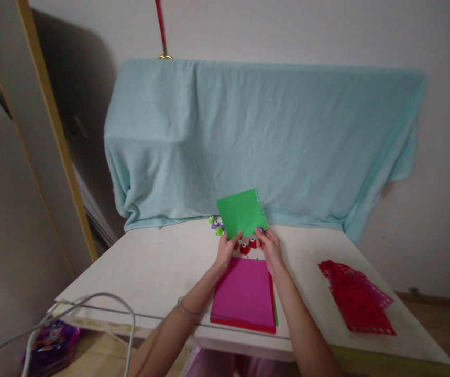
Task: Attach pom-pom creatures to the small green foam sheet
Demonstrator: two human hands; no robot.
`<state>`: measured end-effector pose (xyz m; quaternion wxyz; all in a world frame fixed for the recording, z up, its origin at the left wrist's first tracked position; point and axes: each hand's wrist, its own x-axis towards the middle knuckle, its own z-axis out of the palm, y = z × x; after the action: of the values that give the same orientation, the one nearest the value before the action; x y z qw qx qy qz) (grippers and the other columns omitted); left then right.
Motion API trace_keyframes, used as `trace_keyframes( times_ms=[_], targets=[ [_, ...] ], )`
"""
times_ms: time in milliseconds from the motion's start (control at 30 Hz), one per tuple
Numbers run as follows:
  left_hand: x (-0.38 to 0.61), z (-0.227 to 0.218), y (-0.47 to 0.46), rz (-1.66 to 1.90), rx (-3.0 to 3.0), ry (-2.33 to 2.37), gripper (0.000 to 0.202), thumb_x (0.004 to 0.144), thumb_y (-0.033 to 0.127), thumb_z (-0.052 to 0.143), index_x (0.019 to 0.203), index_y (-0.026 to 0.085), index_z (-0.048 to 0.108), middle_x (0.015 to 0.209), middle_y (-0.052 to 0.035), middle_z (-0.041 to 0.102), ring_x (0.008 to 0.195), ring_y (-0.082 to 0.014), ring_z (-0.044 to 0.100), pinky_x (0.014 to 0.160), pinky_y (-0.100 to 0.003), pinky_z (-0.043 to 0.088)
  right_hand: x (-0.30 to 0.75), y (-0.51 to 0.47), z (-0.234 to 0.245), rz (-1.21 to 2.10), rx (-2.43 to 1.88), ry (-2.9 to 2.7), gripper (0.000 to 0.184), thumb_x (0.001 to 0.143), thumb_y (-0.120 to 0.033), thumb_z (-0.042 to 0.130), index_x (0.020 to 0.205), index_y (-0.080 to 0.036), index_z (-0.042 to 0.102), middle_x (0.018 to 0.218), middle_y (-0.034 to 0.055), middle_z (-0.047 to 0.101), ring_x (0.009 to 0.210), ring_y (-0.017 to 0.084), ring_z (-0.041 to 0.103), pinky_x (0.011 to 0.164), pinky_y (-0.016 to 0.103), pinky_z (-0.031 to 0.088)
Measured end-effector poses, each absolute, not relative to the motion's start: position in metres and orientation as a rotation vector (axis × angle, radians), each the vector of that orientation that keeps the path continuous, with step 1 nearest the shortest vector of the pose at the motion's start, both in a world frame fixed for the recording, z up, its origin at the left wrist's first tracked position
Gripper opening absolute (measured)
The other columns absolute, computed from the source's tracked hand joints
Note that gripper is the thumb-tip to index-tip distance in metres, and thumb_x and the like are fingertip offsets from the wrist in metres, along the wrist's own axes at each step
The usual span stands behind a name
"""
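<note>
In the centre of the frame, a green sheet [240,209] is held up by its lower edge. The left hand [228,248] pinches it near the middle of that edge, and the right hand [271,246] grips the lower right corner, beside the row of punched holes. With the top unsupported, the sheet could flop or crease if the two grips pull unevenly, and the holed margin looks likeliest to tear under a twist. Small red figures [245,248] sit just below, between the hands, so a dropping wrist could knock them. A forearm brushing the magenta sheet [242,290] at lower centre could slide it off the red and green layers under it.

The green sheet hides part of the green and purple figures [217,226] to its left. A purple spot at the right fingertips is too small to name. The fingers behind the sheet are out of sight. At right, the red cut sheets [360,306] overlap, so their number on the worktop [162,262] cannot be told. Both forearms are cut off by the bottom of the frame.
</note>
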<state>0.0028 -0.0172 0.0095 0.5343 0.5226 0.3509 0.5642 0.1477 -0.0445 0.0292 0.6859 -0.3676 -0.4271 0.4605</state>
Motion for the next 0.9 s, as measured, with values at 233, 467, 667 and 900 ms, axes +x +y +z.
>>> trace_keyframes(
  times_ms=[233, 467, 667, 900],
  targets=[
    [0.0009, 0.0109, -0.016, 1.383, 1.256, 0.862, 0.039, 0.082, 0.05, 0.064, 0.071, 0.012, 0.064, 0.044, -0.0015, 0.049, 0.04, -0.0112, 0.046, 0.047, -0.025, 0.032, 0.1409, -0.0436, 0.0275, 1.104, -0.844, -1.078, 0.035, 0.074, -0.045, 0.077, 0.089, -0.017, 0.059, 0.072, -0.0021, 0.055, 0.06, 0.011, 0.048, 0.055, 0.023, 0.034],
    [0.0008, 0.0112, -0.0161, 1.408, 1.232, 0.864, 0.038, 0.082, 0.049, 0.064, 0.07, 0.013, 0.062, 0.044, -0.0004, 0.048, 0.04, -0.0111, 0.045, 0.047, -0.025, 0.032, 0.1406, -0.0423, 0.0251, 1.108, -0.913, -1.117, 0.04, 0.07, -0.047, 0.079, 0.089, -0.016, 0.061, 0.075, 0.0005, 0.061, 0.062, 0.012, 0.051, 0.056, 0.024, 0.037],
    [0.0008, 0.011, -0.016, 1.433, 1.235, 0.862, 0.041, 0.08, 0.051, 0.066, 0.063, 0.015, 0.056, 0.042, 0.0002, 0.047, 0.039, -0.0104, 0.043, 0.046, -0.025, 0.03, 0.1388, -0.0428, 0.0263, 1.139, -0.929, -1.146, 0.041, 0.07, -0.047, 0.079, 0.09, -0.016, 0.063, 0.083, 0.0033, 0.065, 0.063, 0.012, 0.052, 0.055, 0.024, 0.037],
    [0.0011, 0.0114, -0.0156, 1.438, 1.219, 0.862, 0.043, 0.077, 0.053, 0.068, 0.061, 0.016, 0.053, 0.042, 0.0005, 0.046, 0.038, -0.0104, 0.042, 0.046, -0.025, 0.03, 0.1392, -0.0422, 0.0255, 1.17, -0.951, -1.141, 0.041, 0.068, -0.047, 0.079, 0.092, -0.016, 0.064, 0.084, 0.004, 0.067, 0.06, 0.012, 0.052, 0.054, 0.025, 0.037]
  ],
)
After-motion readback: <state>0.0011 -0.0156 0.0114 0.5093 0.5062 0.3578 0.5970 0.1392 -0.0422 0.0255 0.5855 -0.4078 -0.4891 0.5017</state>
